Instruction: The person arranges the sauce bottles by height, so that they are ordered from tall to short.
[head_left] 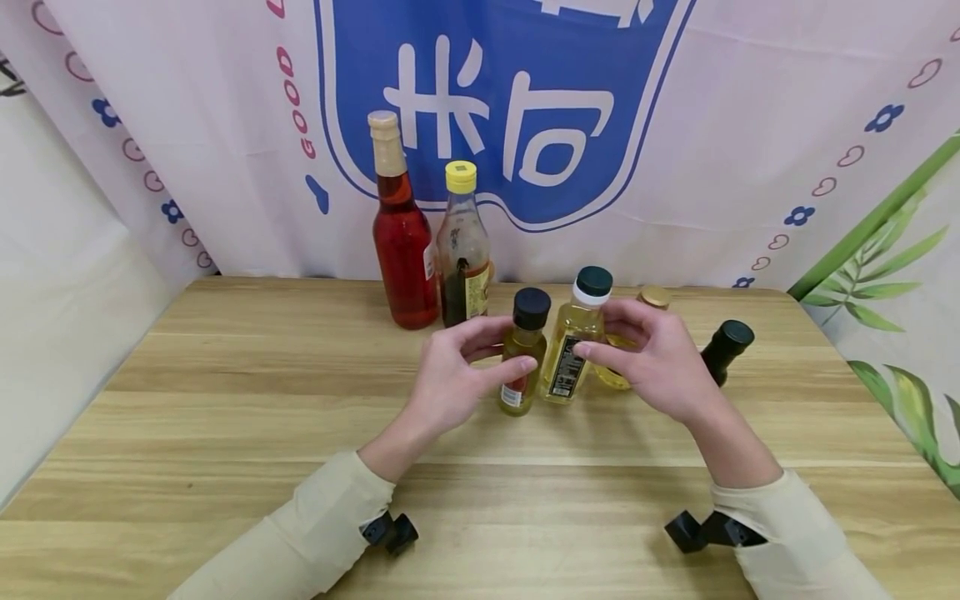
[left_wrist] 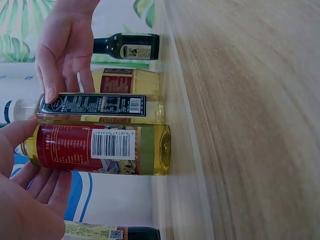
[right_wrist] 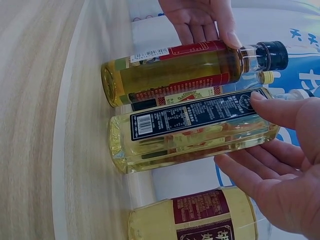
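Note:
Thumb and fingers of my left hand point(head_left: 453, 375) grip a round oil bottle point(head_left: 522, 392) with a black cap, around its upper part. Its red label with a barcode shows in the left wrist view. Just to the right, my right hand point(head_left: 667, 362) holds a square oil bottle point(head_left: 564, 358) with a dark green cap and white collar. The thumb presses on its black label point(right_wrist: 190, 115), and the fingers go round the far side. Both bottles hold yellow oil and stand side by side, close together, low over the wooden table point(head_left: 480, 500).
Behind the left hand stand a tall red bottle point(head_left: 405, 267) and a yellow-capped bottle point(head_left: 462, 242). A gold-capped oil bottle point(head_left: 655, 297) is partly hidden behind the right hand. Further right is a dark bottle point(head_left: 726, 348). A printed curtain point(head_left: 247, 192) hangs along the table's back edge.

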